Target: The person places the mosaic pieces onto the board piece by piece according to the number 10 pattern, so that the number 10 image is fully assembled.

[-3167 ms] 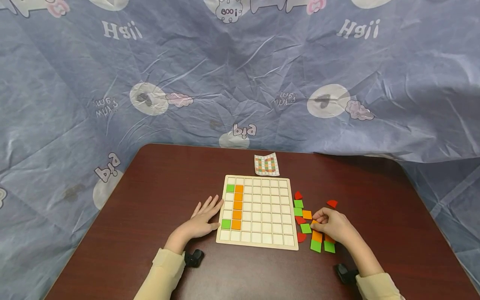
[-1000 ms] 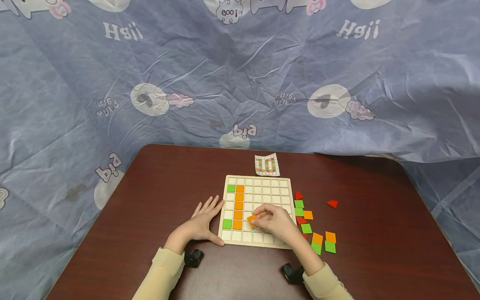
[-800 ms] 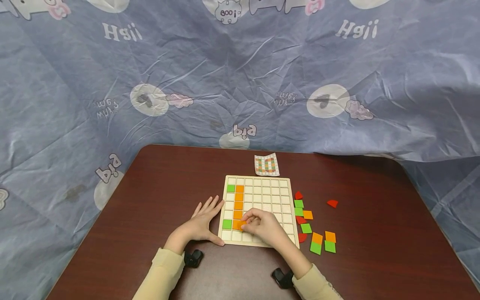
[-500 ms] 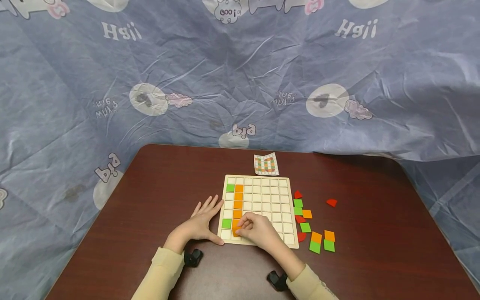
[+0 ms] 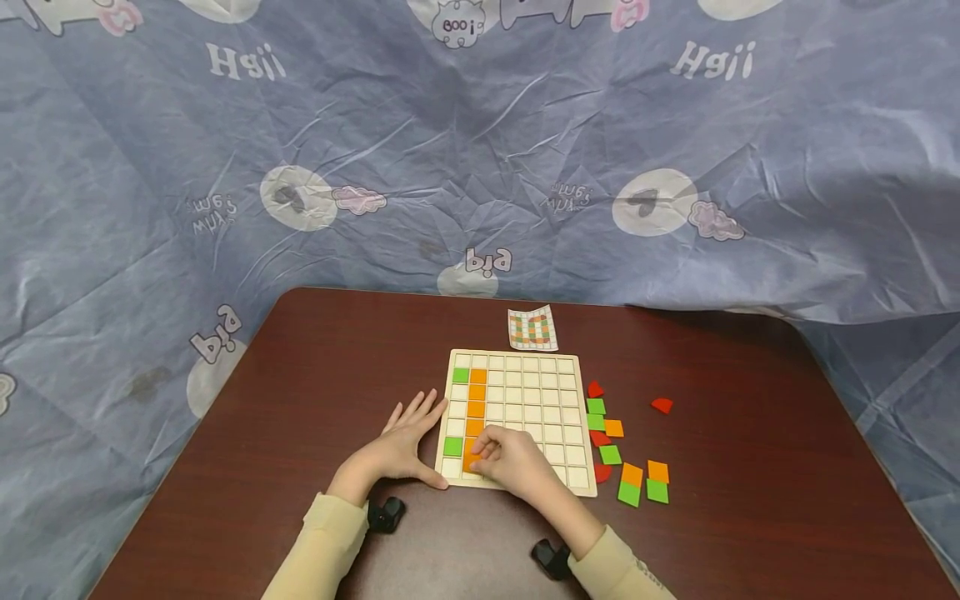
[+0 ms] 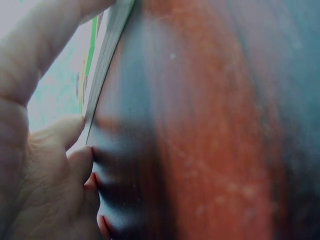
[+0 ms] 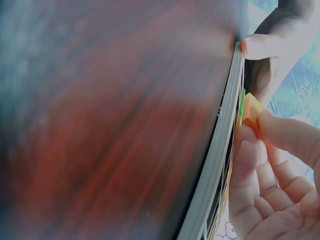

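Observation:
A square wooden grid board lies on the table. My right hand pinches an orange square tile between thumb and fingers, at the near end of the board's second column. Above it in that column runs a line of orange tiles. Two green tiles sit in the leftmost column. My left hand lies with spread fingers at the board's left edge, thumb at the near left corner. In the left wrist view the fingertips touch the board's side.
Loose green, orange and red pieces lie right of the board, among them a green tile and a lone red quarter-round piece. A creased pattern card rests behind the board. A printed blue cloth hangs beyond the table.
My right hand has taken an orange tile from the loose pieces and moved left over the board to the second column's near end. The left hand's thumb has shifted to the near corner.

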### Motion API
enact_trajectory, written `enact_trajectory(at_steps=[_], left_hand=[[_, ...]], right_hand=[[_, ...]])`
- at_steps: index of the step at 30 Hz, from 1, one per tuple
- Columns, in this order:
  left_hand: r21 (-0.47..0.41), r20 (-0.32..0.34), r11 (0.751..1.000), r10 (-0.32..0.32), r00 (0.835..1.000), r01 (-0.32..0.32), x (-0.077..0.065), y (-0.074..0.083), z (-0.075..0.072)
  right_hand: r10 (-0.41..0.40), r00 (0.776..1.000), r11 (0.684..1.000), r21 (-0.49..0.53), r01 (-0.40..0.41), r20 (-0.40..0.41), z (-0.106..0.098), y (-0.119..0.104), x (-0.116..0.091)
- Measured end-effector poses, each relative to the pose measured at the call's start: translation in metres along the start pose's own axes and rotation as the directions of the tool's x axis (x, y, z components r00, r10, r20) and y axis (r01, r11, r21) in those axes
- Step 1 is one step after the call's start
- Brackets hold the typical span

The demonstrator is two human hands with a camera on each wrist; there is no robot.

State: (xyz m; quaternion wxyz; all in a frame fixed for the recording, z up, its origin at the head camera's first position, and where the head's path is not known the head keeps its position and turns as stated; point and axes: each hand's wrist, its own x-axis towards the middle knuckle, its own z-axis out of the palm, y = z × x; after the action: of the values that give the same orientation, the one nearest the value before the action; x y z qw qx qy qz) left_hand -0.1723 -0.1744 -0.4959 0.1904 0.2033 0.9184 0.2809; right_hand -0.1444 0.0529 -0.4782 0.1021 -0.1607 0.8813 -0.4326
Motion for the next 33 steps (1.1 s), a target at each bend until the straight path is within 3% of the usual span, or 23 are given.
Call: enact_trajectory(at_steps=[11, 20, 29, 33], left_hand=[[-0.012, 0.002, 1.0, -0.006, 1.0, 0.006, 0.0, 0.001, 0.0], [-0.01, 0.006, 1.0, -0.01, 1.0, 0.01, 0.0, 0.0, 0.0], [-0.009, 0.009, 1.0, 0.0, 1.0, 0.0, 0.001, -0.001, 0.0], [-0.001, 0.009, 1.0, -0.003, 1.0, 0.003, 0.001, -0.002, 0.001]], right_hand=[[0.077, 0.996, 0.997, 0.02, -0.076, -0.042, -0.012, 0.004, 0.006], [0.125, 0.99, 0.992, -0.026, -0.127, -0.07, -0.018, 0.009, 0.01], [0.136, 0.989, 0.989, -0.06, -0.139, -0.052, -0.021, 0.012, 0.009], [0.101, 0.992, 0.99, -0.089, -0.107, -0.068, -0.021, 0.013, 0.01]])
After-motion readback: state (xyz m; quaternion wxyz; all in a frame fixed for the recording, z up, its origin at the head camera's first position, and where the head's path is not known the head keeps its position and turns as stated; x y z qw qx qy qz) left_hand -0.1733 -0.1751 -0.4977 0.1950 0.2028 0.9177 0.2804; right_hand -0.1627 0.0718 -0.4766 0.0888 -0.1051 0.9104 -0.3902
